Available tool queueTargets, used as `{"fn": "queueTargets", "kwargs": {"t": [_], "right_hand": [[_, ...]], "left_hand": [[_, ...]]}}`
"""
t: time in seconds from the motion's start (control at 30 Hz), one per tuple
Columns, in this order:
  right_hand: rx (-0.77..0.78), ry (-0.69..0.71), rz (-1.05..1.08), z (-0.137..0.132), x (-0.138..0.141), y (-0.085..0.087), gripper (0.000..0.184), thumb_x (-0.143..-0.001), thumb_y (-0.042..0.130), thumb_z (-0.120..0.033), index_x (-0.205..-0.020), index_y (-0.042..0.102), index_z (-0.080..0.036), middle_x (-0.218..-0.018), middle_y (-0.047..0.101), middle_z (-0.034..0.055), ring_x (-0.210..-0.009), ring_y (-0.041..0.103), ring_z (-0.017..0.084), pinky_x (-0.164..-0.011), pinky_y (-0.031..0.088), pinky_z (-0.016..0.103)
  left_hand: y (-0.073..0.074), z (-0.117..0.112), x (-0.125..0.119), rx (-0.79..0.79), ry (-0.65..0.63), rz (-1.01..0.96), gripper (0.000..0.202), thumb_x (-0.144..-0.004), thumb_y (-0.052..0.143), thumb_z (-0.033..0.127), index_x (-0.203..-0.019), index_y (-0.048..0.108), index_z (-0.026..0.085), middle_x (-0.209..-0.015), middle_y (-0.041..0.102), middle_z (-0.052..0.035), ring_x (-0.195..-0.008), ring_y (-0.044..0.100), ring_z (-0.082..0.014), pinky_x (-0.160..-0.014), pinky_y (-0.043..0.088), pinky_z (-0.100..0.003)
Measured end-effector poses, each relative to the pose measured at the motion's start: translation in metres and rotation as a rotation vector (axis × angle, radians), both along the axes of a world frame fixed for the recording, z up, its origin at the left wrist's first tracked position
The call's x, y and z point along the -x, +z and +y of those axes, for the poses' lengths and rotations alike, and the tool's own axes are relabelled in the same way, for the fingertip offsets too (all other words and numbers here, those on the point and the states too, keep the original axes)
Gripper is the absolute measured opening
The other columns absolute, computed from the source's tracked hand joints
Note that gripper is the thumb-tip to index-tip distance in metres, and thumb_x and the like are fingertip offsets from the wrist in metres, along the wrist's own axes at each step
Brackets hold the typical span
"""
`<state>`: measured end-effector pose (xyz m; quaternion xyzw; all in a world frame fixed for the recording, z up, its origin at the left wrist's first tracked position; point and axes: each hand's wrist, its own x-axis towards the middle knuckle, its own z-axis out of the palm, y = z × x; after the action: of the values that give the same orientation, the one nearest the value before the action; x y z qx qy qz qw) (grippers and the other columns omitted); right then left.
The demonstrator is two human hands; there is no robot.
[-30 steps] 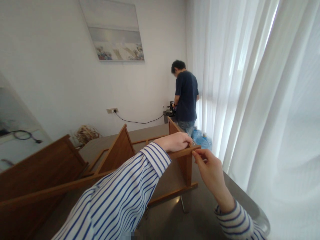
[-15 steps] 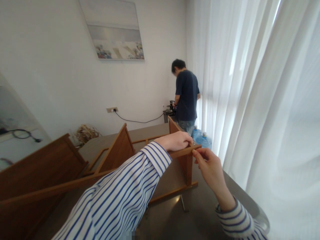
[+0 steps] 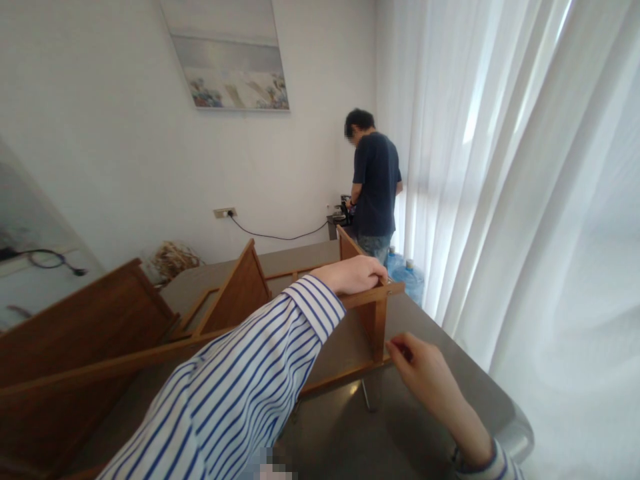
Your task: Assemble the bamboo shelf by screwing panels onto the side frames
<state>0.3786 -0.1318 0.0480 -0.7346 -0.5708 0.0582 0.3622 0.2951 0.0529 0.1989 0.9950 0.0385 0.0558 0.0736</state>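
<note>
A brown wooden shelf unit (image 3: 165, 352) lies on its side on the grey table, its slanted panels standing up between long rails. My left hand (image 3: 357, 275) is closed round the upper rail near its right end, next to the end panel (image 3: 379, 327). Lower and to the right, my right hand (image 3: 425, 367) is apart from the upper rail, close to the end of the lower rail (image 3: 340, 383). Its thumb and fingers are pinched together, and what they hold, if anything, is hidden. A thin metal rod (image 3: 367, 395) shows on the table below the lower rail.
The grey table (image 3: 480, 393) has a rounded corner at right, near white curtains (image 3: 500, 200). Beyond it, a person (image 3: 377, 187) stands facing away, with blue water bottles (image 3: 411, 277) beside them. A black cable (image 3: 280, 237) runs along the wall, and dried plant material (image 3: 174, 261) lies behind the table.
My right hand has come off the upper rail's end and moved down towards the lower rail. The left hand keeps its hold. The view has shifted slightly.
</note>
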Motion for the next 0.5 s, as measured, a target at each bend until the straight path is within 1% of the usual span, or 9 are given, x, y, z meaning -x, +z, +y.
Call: {"fn": "queueTargets", "kwargs": {"t": [0.07, 0.1, 0.17, 0.27, 0.37, 0.5], "right_hand": [[0.228, 0.049, -0.250, -0.003, 0.014, -0.017, 0.028, -0.096, 0.043, -0.036, -0.087, 0.065, -0.021, -0.082, 0.072, 0.0041, -0.078, 0.069, 0.021, -0.065, 0.046, 0.029], [0.268, 0.059, -0.285, -0.004, 0.022, -0.025, 0.024, -0.094, 0.048, -0.034, -0.088, 0.066, -0.020, -0.085, 0.072, 0.0058, -0.080, 0.069, 0.022, -0.065, 0.047, 0.030], [0.305, 0.068, -0.325, -0.004, 0.037, -0.035, 0.020, -0.091, 0.053, -0.035, -0.089, 0.066, -0.019, -0.090, 0.072, 0.0079, -0.082, 0.070, 0.025, -0.065, 0.048, 0.031], [0.323, 0.065, -0.369, -0.002, 0.054, -0.044, 0.018, -0.089, 0.056, -0.033, -0.094, 0.066, -0.019, -0.097, 0.070, 0.0099, -0.088, 0.069, 0.028, -0.067, 0.050, 0.034], [0.342, 0.066, -0.421, 0.001, 0.061, -0.048, 0.016, -0.088, 0.055, -0.020, -0.100, 0.066, -0.017, -0.100, 0.069, 0.0119, -0.092, 0.068, 0.028, -0.067, 0.051, 0.034], [0.368, 0.085, -0.485, 0.001, 0.063, -0.052, 0.028, -0.086, 0.046, -0.001, -0.098, 0.067, -0.015, -0.097, 0.069, 0.0142, -0.088, 0.068, 0.026, -0.063, 0.050, 0.032]], "left_hand": [[0.001, -0.001, 0.000, -0.009, 0.008, -0.001, 0.030, -0.082, 0.045, 0.007, -0.092, 0.072, 0.015, -0.096, 0.069, -0.0036, -0.087, 0.062, -0.0129, -0.085, 0.045, -0.020], [0.001, -0.001, 0.000, -0.011, 0.010, -0.001, 0.030, -0.082, 0.045, 0.007, -0.092, 0.072, 0.016, -0.096, 0.069, -0.0033, -0.087, 0.062, -0.0128, -0.085, 0.044, -0.020], [0.002, -0.001, 0.000, -0.014, 0.012, 0.002, 0.030, -0.082, 0.045, 0.007, -0.092, 0.072, 0.016, -0.096, 0.069, -0.0028, -0.088, 0.062, -0.0127, -0.086, 0.044, -0.020], [0.002, -0.001, 0.001, -0.022, 0.015, 0.010, 0.031, -0.082, 0.044, 0.007, -0.093, 0.071, 0.016, -0.097, 0.069, -0.0034, -0.089, 0.061, -0.0131, -0.086, 0.044, -0.021], [0.002, -0.002, 0.001, -0.024, 0.018, 0.012, 0.031, -0.082, 0.044, 0.008, -0.094, 0.071, 0.017, -0.096, 0.069, -0.0029, -0.089, 0.061, -0.0136, -0.086, 0.045, -0.022], [0.002, -0.002, 0.001, -0.027, 0.017, 0.009, 0.031, -0.083, 0.044, 0.009, -0.093, 0.071, 0.017, -0.094, 0.068, -0.0024, -0.089, 0.061, -0.0129, -0.085, 0.044, -0.020]]}}
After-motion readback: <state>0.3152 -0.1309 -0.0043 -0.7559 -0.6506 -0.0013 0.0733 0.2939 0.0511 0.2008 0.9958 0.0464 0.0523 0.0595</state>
